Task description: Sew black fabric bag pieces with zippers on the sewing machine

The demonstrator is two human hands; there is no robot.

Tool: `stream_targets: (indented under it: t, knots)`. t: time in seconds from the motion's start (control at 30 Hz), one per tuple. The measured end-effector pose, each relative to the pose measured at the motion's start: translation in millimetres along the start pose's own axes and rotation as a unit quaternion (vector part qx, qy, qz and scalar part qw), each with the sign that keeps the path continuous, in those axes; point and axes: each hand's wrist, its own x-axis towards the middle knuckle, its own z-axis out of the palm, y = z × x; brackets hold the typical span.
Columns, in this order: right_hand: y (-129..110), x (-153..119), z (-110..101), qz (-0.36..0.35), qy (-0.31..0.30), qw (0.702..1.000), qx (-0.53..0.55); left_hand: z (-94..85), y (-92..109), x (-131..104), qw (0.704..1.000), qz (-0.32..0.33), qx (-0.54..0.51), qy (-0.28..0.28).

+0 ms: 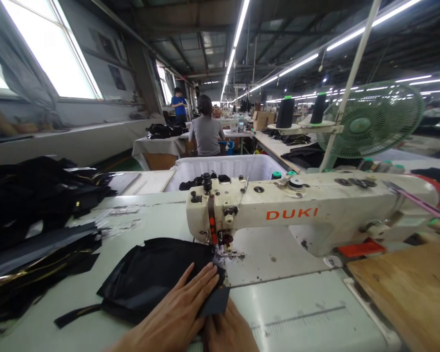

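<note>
Black fabric (146, 274) lies on the pale table (300, 313), its right end beside the presser foot (232, 253) of the sewing machine (253, 210). My left hand (181, 308) rests flat on the fabric, fingers stretched toward the needle area. Just right of it and lower, my right hand (229, 330) is at a small dark flap (215, 300) at the fabric's near edge; its fingertips are hidden beneath the flap and my left hand. A narrow black strip (77, 314) sticks out at the fabric's lower left.
Piles of black pieces (33, 195) lie at the left. Behind the machine is a white bin (234, 164). Thread cones (285, 113) and a green fan (374, 120) stand at right, above a wooden board (414, 293). A seated person (206, 132) is ahead.
</note>
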Motion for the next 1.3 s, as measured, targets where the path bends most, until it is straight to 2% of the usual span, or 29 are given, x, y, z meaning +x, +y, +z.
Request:
stream_targets:
  t: [0.2, 0.33, 0.5, 0.53, 0.6, 0.67, 0.73, 0.83, 0.97, 1.07, 1.17, 1.3]
  knots:
    - [1, 7, 2, -0.003, 0.052, 0.998, -0.023, 4.9, -4, 1, 1.000, 0.002, -0.009, 0.013]
    - [8, 10, -1, -0.056, 0.068, 0.996, -0.021, -0.9, -2, 3, 1.000, 0.002, -0.013, 0.015]
    - [10, 14, -5, -0.051, 0.095, 0.994, -0.026, -7.0, -1, 2, 1.000, 0.015, -0.023, 0.003]
    - [13, 14, -10, -0.045, 0.090, 0.995, -0.022, -6.9, -2, 2, 1.000, 0.017, -0.025, 0.008]
    - [24, 14, -27, -0.041, 0.039, 0.998, -0.002, -5.6, -2, 2, 0.999, 0.010, -0.031, 0.021]
    - [38, 16, -51, -0.064, -0.074, 0.995, 0.033, -3.3, -1, 1, 0.999, -0.003, -0.038, 0.023]
    - [51, 22, -75, -0.084, -0.098, 0.991, 0.046, -0.9, 2, 0, 0.999, -0.013, -0.041, 0.019]
    - [62, 39, -89, -0.035, -0.124, 0.991, 0.040, 2.6, 6, -1, 0.998, -0.023, -0.042, 0.030]
    - [69, 61, -71, -0.048, -0.134, 0.990, 0.007, 10.0, 4, 1, 0.997, -0.054, -0.040, 0.047]
    - [77, 71, -55, -0.046, -0.166, 0.985, -0.029, 17.6, -3, 4, 0.994, -0.079, -0.039, 0.060]
    - [83, 74, -48, -0.031, -0.185, 0.981, -0.050, 22.6, -11, 9, 0.993, -0.098, -0.035, 0.063]
    - [84, 68, -43, -0.017, -0.160, 0.984, -0.075, 27.2, -14, 13, 0.992, -0.098, -0.023, 0.074]
